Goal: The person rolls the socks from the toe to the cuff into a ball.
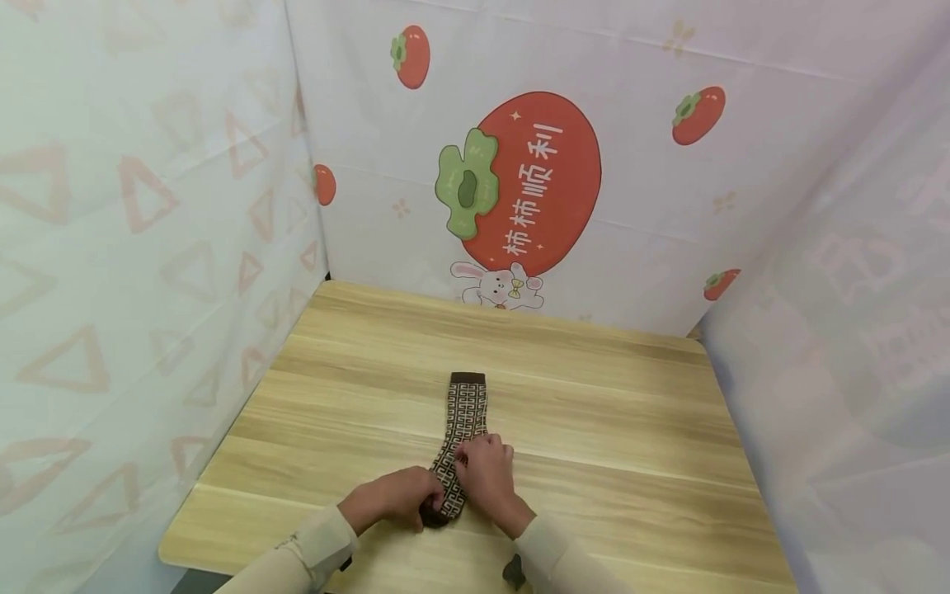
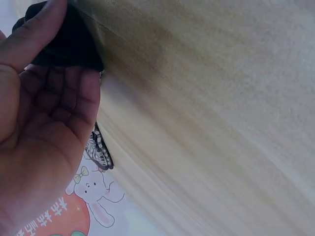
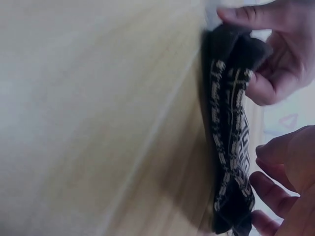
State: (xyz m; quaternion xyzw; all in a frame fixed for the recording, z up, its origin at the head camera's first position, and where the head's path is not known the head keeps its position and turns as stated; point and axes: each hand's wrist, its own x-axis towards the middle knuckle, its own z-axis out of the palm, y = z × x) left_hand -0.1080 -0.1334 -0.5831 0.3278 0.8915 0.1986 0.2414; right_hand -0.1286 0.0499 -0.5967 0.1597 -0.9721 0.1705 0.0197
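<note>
A dark brown sock (image 1: 466, 408) with a pale geometric key pattern lies lengthwise on the wooden table, its plain cuff pointing to the back wall. My left hand (image 1: 401, 495) pinches its dark toe end (image 2: 74, 37), thumb on one side and fingers on the other. In the right wrist view, that left hand (image 3: 283, 54) grips the toe, and two layers of knit (image 3: 229, 108) show along the side. My right hand (image 1: 490, 474) rests on the middle of the sock with bent fingers. Its fingertips (image 3: 263, 189) touch the sock's side, with a gap between thumb and forefinger.
The light wooden tabletop (image 1: 631, 429) reaches back to a white cloth wall (image 1: 356, 107) printed with persimmons and a rabbit. Cloth also hangs along the left side (image 1: 148, 272) and the right side (image 1: 839, 355).
</note>
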